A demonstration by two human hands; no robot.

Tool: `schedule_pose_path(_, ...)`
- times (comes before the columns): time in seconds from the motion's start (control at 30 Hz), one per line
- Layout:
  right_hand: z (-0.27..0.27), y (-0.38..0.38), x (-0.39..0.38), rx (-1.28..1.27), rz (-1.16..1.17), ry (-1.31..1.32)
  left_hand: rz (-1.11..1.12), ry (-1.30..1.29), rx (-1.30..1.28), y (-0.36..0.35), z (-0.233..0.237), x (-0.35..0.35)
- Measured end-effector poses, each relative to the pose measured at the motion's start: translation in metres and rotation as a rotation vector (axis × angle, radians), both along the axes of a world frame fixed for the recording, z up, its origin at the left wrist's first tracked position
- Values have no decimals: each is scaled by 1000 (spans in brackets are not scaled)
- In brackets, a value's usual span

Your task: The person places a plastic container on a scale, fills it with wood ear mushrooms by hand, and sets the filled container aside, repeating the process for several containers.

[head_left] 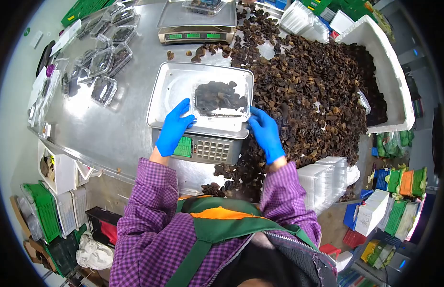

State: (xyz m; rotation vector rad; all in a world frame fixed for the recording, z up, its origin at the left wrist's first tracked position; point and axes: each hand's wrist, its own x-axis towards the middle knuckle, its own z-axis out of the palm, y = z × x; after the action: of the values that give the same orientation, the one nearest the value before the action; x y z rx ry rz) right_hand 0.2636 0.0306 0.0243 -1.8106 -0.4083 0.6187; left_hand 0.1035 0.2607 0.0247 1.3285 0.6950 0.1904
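A clear plastic clamshell box [219, 99] filled with dark dried fungus sits on the steel pan of a weighing scale [174, 91]. My left hand [175, 127], in a blue glove, grips the box's near left corner. My right hand [265, 131], also blue-gloved, holds the box's near right corner at the pan's edge. The scale's green display [183, 147] and keypad face me below the pan.
A large heap of dark fungus [308, 95] covers the steel table to the right, spilling from a white foam crate [389, 67]. Several filled clamshell boxes [103, 60] lie at the far left. A second scale [197, 21] stands behind. Stacked empty boxes [322, 184] sit near right.
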Motion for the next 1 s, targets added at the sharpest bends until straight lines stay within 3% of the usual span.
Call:
schedule_pose_path(0.07, 37, -35, -15, -112, -32, -219, 46, -65, 212, 3, -4, -16)
schedule_pose_path(0.13, 50, -83, -18, -121, -159, -283, 86, -52, 197, 10, 4, -32)
schedule_pose_path(0.17, 51, -112, -18, -174, -191, -444, 113, -50, 191, 14, 10, -38)
schedule_pose_path(0.2, 50, -142, -19, -93, -235, -476, 114, -35, 179, 17, 15, -43)
schedule_pose_path(0.3, 72, -198, -40, -532, -352, -599, 171, -26, 89, 18, 30, -49)
schedule_pose_path(0.5, 44, -241, -66, -459, -213, -557, 157, -102, 106, 8, 42, -34)
schedule_pose_path(0.57, 65, -221, -78, -620, -421, -612, 153, -127, 130, 7, 46, -29)
schedule_pose_path(0.63, 37, -252, -79, -611, -423, -638, 145, -132, 155, 6, 48, -29)
schedule_pose_path(0.7, 9, -289, -79, -630, -313, -382, 146, -139, 158, 9, 44, -24)
schedule_pose_path(0.73, 4, -293, -79, -601, -322, -419, 146, -146, 159, 10, 39, -20)
schedule_pose_path(0.77, 10, -291, -79, -601, -320, -423, 149, -149, 158, 12, 33, -15)
schedule_pose_path(0.83, 30, -280, -75, -480, -339, -175, 127, -128, 164, 20, 18, -3)
schedule_pose_path(1.0, 86, -269, -70, -611, -465, -295, 93, -24, 224, 34, -12, 35)
